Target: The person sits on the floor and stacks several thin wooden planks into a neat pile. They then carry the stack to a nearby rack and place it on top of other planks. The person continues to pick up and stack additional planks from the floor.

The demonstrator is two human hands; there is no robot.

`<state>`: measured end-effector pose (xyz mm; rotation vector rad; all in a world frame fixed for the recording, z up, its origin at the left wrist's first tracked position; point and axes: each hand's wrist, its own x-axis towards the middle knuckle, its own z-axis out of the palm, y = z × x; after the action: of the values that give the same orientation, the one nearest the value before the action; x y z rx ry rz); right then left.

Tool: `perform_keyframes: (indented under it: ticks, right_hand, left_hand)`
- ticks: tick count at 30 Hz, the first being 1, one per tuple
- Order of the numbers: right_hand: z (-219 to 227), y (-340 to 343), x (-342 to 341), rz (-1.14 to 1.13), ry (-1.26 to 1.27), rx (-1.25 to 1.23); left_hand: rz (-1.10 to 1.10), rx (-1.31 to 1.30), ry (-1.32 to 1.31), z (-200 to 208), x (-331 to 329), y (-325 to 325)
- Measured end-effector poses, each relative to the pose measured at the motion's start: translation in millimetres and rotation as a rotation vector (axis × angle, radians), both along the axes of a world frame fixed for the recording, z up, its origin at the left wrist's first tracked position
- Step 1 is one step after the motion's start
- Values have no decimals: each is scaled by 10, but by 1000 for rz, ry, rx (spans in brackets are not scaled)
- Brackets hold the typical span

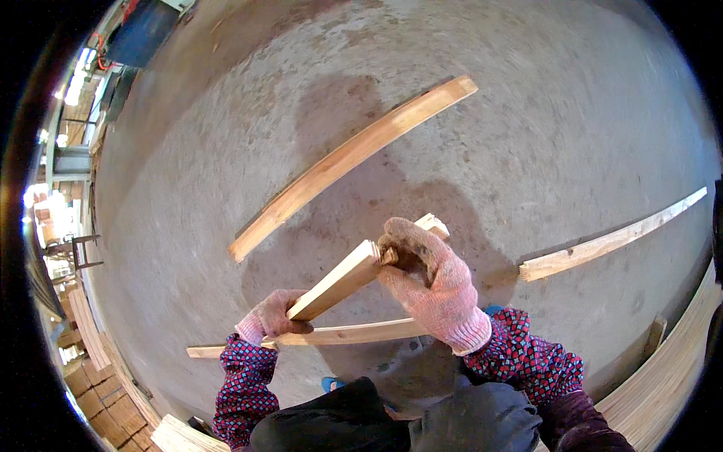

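Here, gloved left hand (273,316) and right hand (429,275) both gripping a short wooden board (337,281), hovering over the concrete floor (527,113), long planks (350,158) lying nearby.

four loose wooden boards (354,154), two gloved hands (429,282)

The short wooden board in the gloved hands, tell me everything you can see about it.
The short wooden board is pale, sawn lumber, flat and narrow, with a square-cut near end. It is held off the concrete floor, slanting up to the right. The left hand grips its lower end; the right hand covers its upper end. Both wear pink knit gloves.
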<state>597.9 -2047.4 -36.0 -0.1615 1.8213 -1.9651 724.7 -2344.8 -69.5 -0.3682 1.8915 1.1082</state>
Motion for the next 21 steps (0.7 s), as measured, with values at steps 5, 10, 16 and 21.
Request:
perform_keyframes:
  ticks: [5,10,16,21]
  right_hand:
    - [-4,33,-213,-17,12,128]
    - [-142,248,-374,-7,355,386]
    - [-85,233,-685,363,1201,905]
    - [-446,-88,-708,1245,770,982]
  left_hand:
    - [-54,146,-129,-138,-114,-86]
    - [-39,58,-145,-109,-314,61]
    - [-213,-529,257,32,-439,535]
    - [-467,-803,274,5,-651,828]
